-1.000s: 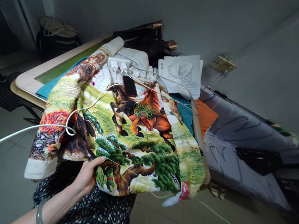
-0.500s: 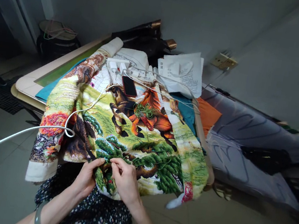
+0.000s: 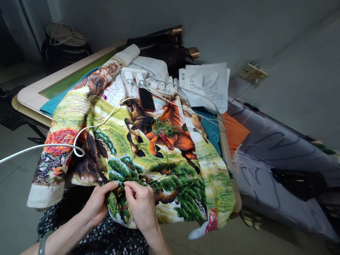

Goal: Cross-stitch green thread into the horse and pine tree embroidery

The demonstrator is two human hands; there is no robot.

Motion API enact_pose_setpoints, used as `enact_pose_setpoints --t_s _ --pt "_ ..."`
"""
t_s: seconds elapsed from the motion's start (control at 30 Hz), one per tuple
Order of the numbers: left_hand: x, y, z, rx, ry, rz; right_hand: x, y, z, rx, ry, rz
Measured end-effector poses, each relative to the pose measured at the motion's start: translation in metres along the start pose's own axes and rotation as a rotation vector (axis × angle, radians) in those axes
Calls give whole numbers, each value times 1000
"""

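A large cross-stitch cloth [image 3: 148, 161] with running horses and green trees drapes over the table's front edge, its left and right sides rolled up. My left hand [image 3: 96, 205] is closed on the cloth's lower part, thumb on top and fingers underneath. Close beside it, my right hand [image 3: 142, 209] pinches thumb and forefinger together just above the stitched greenery; whatever is between the fingertips is too small to make out. A tangle of green thread [image 3: 163, 127] lies on the orange horse, and a loose green strand trails across the trees to the right of my hands.
On the cloth lie a phone [image 3: 146, 99] and a white power strip [image 3: 133, 72] with chargers. A thick white cable [image 3: 18, 158] loops over the left roll and hangs off leftward. Printed white bags [image 3: 207, 86] lie at the back, below a wall socket [image 3: 251, 72].
My right hand has shifted very slightly left and down, its fingertips nearer my left thumb. My left hand keeps its hold on the cloth. The view has turned a little.
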State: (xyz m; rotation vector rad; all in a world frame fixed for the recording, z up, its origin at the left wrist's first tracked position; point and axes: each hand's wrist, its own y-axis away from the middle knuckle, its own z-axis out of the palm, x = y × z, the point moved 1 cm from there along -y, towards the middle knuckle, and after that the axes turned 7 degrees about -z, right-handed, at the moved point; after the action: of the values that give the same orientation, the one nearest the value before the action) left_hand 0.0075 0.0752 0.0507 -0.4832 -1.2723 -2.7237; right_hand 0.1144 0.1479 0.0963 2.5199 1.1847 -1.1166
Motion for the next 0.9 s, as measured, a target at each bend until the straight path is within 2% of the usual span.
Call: enact_pose_setpoints --t_s 0.27,0.57,0.9 --pt "0 0 -1 -15 -10 29 -5 -4 7 -104 320 -47" --pt "0 -1 4 14 -3 37 6 -9 -5 -29 191 -133" --pt "0 -2 3 40 -34 48 17 -16 -6 -34 10 -160"
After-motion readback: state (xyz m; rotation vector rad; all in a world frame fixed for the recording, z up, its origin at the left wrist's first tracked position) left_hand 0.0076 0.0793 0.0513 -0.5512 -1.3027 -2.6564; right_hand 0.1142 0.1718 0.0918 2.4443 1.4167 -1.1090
